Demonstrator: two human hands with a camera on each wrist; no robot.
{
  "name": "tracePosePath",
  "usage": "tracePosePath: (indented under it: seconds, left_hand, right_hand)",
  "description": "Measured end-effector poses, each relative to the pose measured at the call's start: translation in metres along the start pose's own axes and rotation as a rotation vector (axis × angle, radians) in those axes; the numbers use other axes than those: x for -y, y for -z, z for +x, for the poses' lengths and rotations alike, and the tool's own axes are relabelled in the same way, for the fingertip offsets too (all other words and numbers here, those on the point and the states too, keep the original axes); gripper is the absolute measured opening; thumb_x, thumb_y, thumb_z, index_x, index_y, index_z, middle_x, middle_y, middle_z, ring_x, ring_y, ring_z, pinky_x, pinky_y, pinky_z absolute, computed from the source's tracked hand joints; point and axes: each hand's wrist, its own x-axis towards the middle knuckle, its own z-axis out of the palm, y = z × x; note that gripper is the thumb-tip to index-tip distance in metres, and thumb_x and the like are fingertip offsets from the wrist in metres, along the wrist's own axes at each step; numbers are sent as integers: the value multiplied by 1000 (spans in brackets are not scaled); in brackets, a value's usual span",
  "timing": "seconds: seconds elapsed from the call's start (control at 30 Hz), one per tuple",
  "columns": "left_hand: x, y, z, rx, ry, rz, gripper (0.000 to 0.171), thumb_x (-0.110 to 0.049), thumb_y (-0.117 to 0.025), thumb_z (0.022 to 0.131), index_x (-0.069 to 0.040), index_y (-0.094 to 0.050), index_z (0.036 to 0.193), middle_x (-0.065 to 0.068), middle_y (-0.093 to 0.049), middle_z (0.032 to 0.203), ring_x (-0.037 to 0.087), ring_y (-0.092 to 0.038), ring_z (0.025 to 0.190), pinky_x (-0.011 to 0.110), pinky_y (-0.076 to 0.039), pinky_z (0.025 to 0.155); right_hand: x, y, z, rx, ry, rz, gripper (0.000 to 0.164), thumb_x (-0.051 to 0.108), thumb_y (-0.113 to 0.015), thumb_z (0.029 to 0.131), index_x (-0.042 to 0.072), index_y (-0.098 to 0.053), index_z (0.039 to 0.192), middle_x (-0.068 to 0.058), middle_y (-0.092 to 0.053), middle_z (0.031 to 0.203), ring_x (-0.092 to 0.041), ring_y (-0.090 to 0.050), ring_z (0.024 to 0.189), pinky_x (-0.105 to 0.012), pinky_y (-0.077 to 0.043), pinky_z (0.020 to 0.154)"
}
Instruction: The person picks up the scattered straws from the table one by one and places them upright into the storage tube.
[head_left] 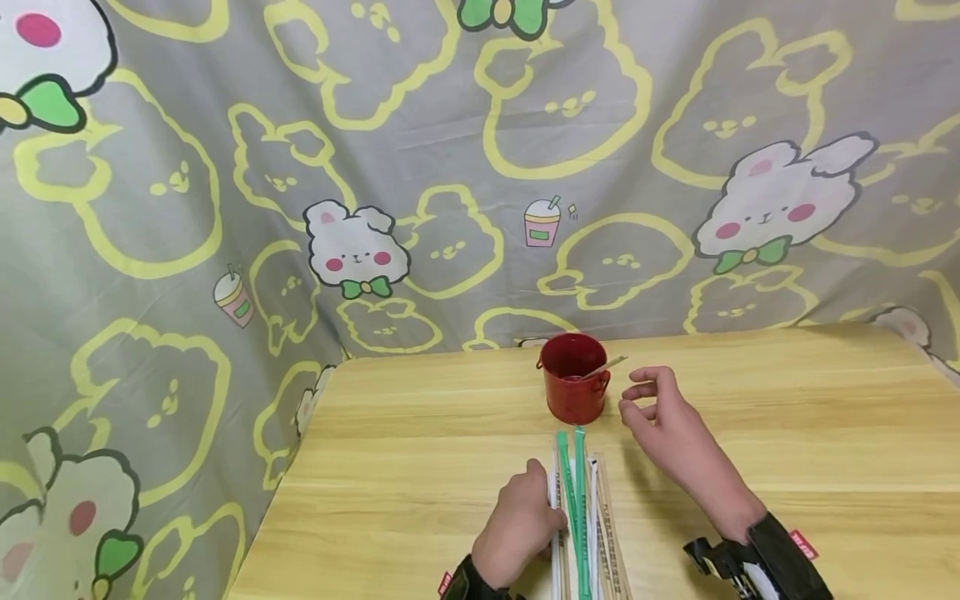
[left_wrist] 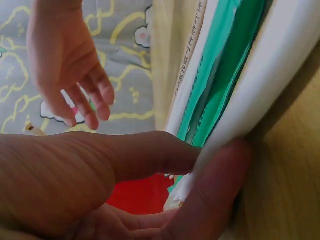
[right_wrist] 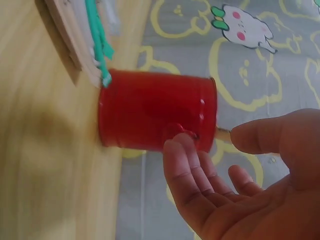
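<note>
In the head view, my left hand [head_left: 517, 521] is at the left side of a bundle of long wrapped sticks. Its thumb and finger pinch a white wrapped stick [left_wrist: 265, 85], seen close up in the left wrist view. Beside that one lie green wrapped sticks [head_left: 580, 500] and tan printed wrappers [head_left: 611, 533]. Beyond the bundle stands a small red bucket [head_left: 573, 404], upright, with a thin wooden stick [head_left: 613, 364] leaning out over its rim. My right hand [head_left: 667, 421] hovers just right of the bucket, fingers loosely bent and holding nothing.
A light wood-grain table [head_left: 420, 467] carries everything. Grey curtain cloth [head_left: 450, 167] with yellow outlines and white cartoon rabbits hangs behind the table and along its left side. The bucket has small side handles and stands near the back edge.
</note>
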Motion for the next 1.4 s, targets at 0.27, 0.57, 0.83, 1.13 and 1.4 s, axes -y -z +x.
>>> tracePosePath:
  seconds: [0.27, 0.57, 0.83, 1.13, 1.4]
  left_hand:
    - [5, 7, 6, 38, -19, -90, 31, 6, -79, 90, 2, -53, 105, 10, -58, 73, 20, -60, 41, 32, -50, 39]
    - [8, 12, 5, 67, -9, -144, 23, -3, -80, 95, -3, -57, 99, 7, -60, 74, 18, -62, 48, 32, -53, 44]
    - [5, 21, 2, 2, -79, -137, 17, -7, -76, 99, -4, -59, 103, 3, -58, 78, 16, -59, 57, 29, -50, 49]
    - [-12, 44, -6, -8, -189, -277, 17, -7, -71, 103, -3, -63, 117, 3, -60, 94, 16, -63, 69, 37, -62, 58]
    - [-29, 67, -16, -135, -391, -303, 15, -18, -71, 105, -10, -68, 117, 0, -67, 101, 20, -69, 91, 34, -63, 72]
  right_hand:
    - [-7, -12, -14, 103, -20, 25, 41, 15, -56, 110, 0, -38, 142, -18, -62, 122, -24, -70, 89, -34, -55, 65]
    - [-2, -5, -16, 101, -23, -2, 39, 23, -54, 112, 2, -42, 143, -14, -63, 122, -23, -68, 91, -36, -54, 70]
    - [-9, -12, -14, 100, -28, 4, 30, 20, -55, 112, 3, -50, 136, -14, -66, 117, -23, -66, 85, -35, -54, 66]
    - [-10, -16, -12, 118, -15, -21, 22, 18, -57, 111, 5, -58, 129, -12, -68, 109, -23, -66, 84, -34, -53, 65]
    - [-9, -15, -15, 122, 8, -31, 19, 15, -58, 110, 5, -61, 126, -11, -68, 106, -22, -64, 80, -32, -53, 63]
